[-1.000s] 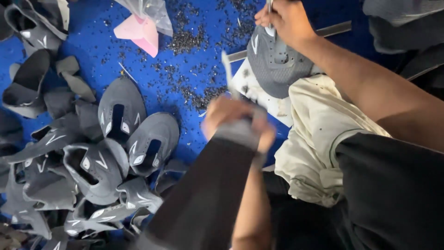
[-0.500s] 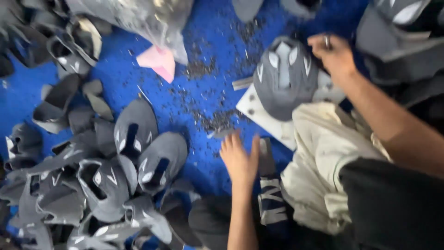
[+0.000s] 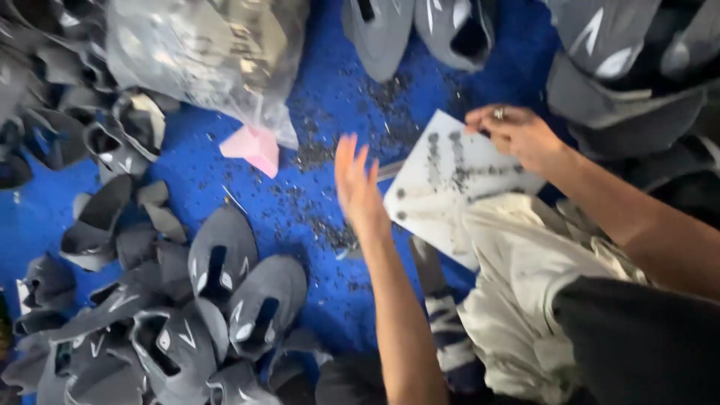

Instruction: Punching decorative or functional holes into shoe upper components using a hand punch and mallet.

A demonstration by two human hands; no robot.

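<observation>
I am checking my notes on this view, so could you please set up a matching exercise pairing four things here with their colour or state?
Things:
1. left hand
2. right hand
3. white board
4. folded paper piece

Descriptions:
A. pink, lying on the blue surface
B. dotted with dark scraps
C. open, fingers spread, holding nothing
D. wears a ring, resting at the board's top edge

Pairs: 1-C, 2-D, 3-B, 4-A
</observation>
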